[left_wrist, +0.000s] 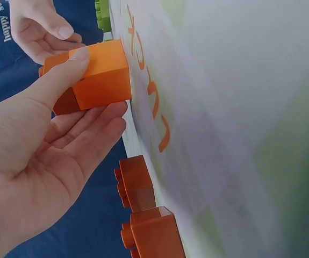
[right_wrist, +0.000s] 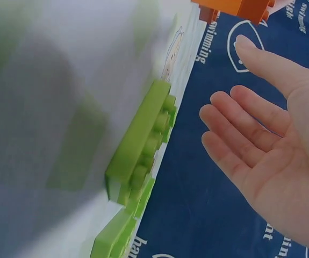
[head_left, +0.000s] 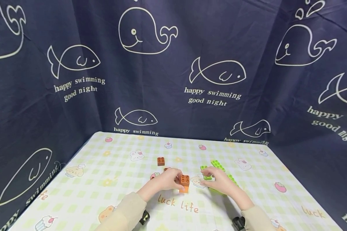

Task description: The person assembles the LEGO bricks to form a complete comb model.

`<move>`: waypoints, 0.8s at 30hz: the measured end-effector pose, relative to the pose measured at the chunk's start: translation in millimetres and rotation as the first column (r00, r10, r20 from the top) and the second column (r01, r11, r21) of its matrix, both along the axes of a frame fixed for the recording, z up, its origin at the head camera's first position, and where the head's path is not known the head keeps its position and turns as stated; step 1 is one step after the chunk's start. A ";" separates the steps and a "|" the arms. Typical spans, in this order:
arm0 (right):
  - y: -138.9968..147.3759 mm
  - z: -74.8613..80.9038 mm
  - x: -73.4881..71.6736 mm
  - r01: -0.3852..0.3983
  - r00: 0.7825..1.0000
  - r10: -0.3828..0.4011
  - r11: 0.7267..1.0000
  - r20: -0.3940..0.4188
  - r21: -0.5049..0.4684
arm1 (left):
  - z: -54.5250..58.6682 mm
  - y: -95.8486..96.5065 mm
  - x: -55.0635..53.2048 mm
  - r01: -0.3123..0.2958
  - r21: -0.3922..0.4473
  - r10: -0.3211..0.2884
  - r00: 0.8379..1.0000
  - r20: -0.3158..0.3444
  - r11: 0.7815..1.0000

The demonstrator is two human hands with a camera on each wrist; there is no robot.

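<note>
A brown toy building brick (head_left: 185, 179) sits on top of an orange brick (head_left: 184, 189), the two stacked upright on the table. My left hand (head_left: 169, 179) grips this stack from its left side. In the left wrist view the thumb lies across the orange brick (left_wrist: 105, 72), with the fingers on the opposite side. My right hand (head_left: 218, 181) hovers over several green bricks (head_left: 218, 164), its fingers spread and nothing in its grasp. The right wrist view shows its palm (right_wrist: 283, 166) beside a long green brick (right_wrist: 135, 142) with studs.
Two loose brown bricks stand beyond my left hand, one (head_left: 161, 161) farther back and another partly hidden by the hand. A printed cloth covers the table (head_left: 127, 179). Dark blue curtains (head_left: 173, 106) with fish drawings hang behind and at both sides.
</note>
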State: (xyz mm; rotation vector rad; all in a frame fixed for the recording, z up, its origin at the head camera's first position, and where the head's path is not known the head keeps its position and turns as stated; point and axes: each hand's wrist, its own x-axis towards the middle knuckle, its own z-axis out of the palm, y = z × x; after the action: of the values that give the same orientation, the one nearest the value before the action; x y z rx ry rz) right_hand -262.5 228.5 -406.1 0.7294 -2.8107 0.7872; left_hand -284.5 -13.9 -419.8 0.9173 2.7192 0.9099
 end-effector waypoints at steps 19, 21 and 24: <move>25.0 -6.1 0.4 0.044 0.999 -0.044 0.999 -0.004 0.017 | -3.0 0.7 -2.3 -0.015 -0.005 0.015 1.000 0.004 1.000; 26.1 -6.5 1.1 0.048 0.999 -0.048 0.999 -0.002 0.013 | -2.9 0.7 -2.1 -0.016 -0.003 0.016 1.000 0.006 1.000; 27.7 -6.8 2.2 0.055 0.999 -0.055 0.998 0.000 0.012 | -3.2 0.7 -1.9 -0.015 -0.003 0.015 1.000 0.003 1.000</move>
State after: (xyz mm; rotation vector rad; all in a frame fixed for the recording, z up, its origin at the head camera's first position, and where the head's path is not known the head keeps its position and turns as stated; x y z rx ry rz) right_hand -260.3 256.3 -412.9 0.6512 -2.8247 0.7616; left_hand -286.3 -13.2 -423.0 0.8957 2.7282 0.9091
